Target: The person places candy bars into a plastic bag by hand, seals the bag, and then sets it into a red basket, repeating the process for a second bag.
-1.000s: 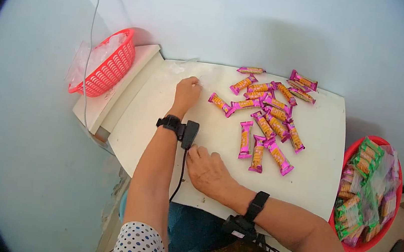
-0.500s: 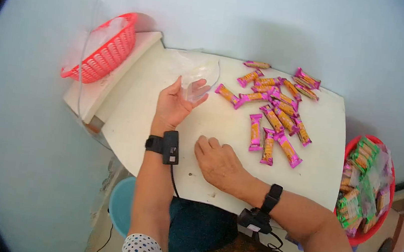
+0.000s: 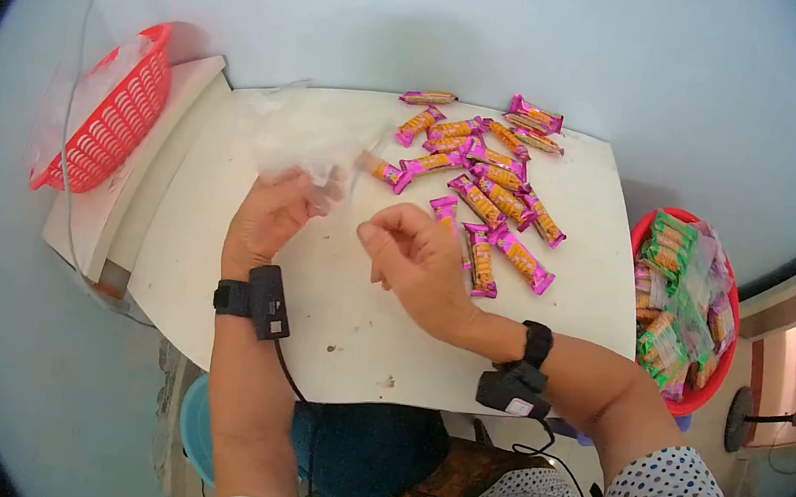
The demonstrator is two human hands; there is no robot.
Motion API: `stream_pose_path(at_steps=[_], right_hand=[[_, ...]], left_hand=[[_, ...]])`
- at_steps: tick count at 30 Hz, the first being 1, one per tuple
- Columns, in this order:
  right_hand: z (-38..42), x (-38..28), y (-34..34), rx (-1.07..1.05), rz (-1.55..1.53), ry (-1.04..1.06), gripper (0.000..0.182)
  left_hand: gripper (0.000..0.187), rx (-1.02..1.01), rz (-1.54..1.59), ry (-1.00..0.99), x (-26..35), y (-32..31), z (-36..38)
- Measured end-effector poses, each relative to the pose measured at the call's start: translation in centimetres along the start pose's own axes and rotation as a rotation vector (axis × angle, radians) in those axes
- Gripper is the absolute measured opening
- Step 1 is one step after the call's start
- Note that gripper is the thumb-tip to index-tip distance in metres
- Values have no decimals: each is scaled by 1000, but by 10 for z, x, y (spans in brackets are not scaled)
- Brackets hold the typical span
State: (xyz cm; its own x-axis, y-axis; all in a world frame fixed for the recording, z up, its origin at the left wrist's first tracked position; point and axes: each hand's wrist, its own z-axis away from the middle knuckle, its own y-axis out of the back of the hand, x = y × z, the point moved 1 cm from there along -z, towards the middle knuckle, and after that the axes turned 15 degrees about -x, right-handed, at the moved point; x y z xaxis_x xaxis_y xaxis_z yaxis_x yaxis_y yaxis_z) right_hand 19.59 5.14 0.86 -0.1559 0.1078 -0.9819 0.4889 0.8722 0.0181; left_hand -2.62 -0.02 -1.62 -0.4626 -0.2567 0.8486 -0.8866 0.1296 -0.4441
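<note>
My left hand [image 3: 273,213] is closed on the edge of a clear plastic bag [image 3: 308,133], which spreads out above the fingers over the white table [image 3: 240,319]. To its right, my right hand [image 3: 423,270] hovers over the table with its fingers curled in, and nothing shows in them. Several snack bars in pink and orange wrappers [image 3: 517,260] lie loosely heaped beyond and to the right of my right hand. One bar [image 3: 386,172] at the left of the heap is partly behind the bag's edge.
A red basket [image 3: 122,110] with clear plastic bags stands on a raised ledge [image 3: 162,145] at the left. At the right, below table height, a red basket [image 3: 725,353] holds packed snacks in green and pink wrapping. A blue tub [image 3: 197,428] sits under the table.
My left hand has gone from spread fingers to closed fingers on the plastic bag. My right hand has risen from the tabletop toward the bag. The whole view has shifted to the right.
</note>
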Motion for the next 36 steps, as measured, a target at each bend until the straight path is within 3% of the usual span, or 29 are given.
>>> stream_pose_path(at_steps=[7,14,16,19,22,29,31,34,36], right_hand=[[-15,-18,20,55,-268,-187,28],[-21,-7,34,82,-77,-175,24],[-24,-1,36,134,88,-72,20],[-24,-3,35,166,223,13,16],[-22,-4,36,165,316,79,16],[-23,-2,41,178,599,187,18],[-23,-9,39,165,668,302,18],[-22,-11,37,174,748,392,19],[-21,-9,35,197,811,423,19]], left_hand=[[40,-51,-322,291,7,-26,-7],[53,-165,-198,254,4,-39,-7],[59,-207,-264,251,-3,-28,-12],[61,-216,107,150,-4,-27,-10],[61,-201,92,114,-5,-25,-8],[55,-167,236,147,5,-30,-10],[54,-195,330,161,9,-28,-9],[48,-131,274,182,8,-27,-8],[46,-98,51,191,4,-26,-8]])
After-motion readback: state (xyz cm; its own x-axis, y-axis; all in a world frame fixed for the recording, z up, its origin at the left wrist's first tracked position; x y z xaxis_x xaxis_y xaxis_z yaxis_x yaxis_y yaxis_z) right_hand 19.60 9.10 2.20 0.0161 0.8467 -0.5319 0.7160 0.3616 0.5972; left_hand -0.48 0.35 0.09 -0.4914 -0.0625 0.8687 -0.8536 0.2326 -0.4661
